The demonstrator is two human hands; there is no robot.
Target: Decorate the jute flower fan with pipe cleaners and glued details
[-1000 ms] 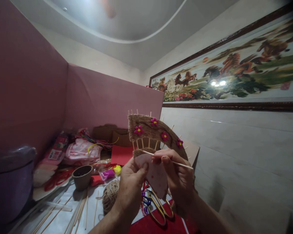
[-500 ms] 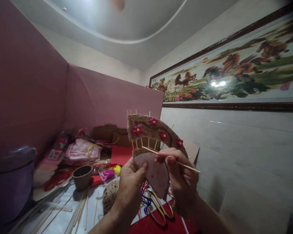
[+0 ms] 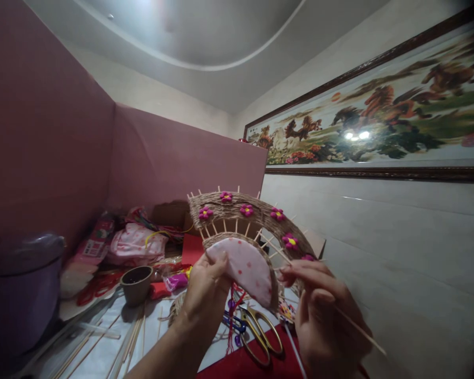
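Observation:
My left hand (image 3: 207,295) grips a handmade fan (image 3: 256,213) by its lower left edge, thumb on the front. An arc of twine-wrapped sticks with pink, yellow-centred flowers forms its upper part. Below that arc is a half-round panel of white cloth (image 3: 240,266) with red dots. In my right hand (image 3: 324,305) a thin wooden stick (image 3: 359,329) is pinched between thumb and fingers, its tip pointing up left near the fan's right side. Red tassel strings (image 3: 229,326) with purple beads hang under the panel.
Gold-handled scissors (image 3: 263,337) lie below the fan, partly over a red sheet (image 3: 221,368). Left of my left hand are a grey cup (image 3: 136,287), loose sticks (image 3: 132,337) and a mostly hidden twine ball (image 3: 176,309). A purple bin (image 3: 23,300) stands far left.
The fan has swung round to show more of its arc and cloth panel. My right hand has moved right and down with the stick, away from the panel's front.

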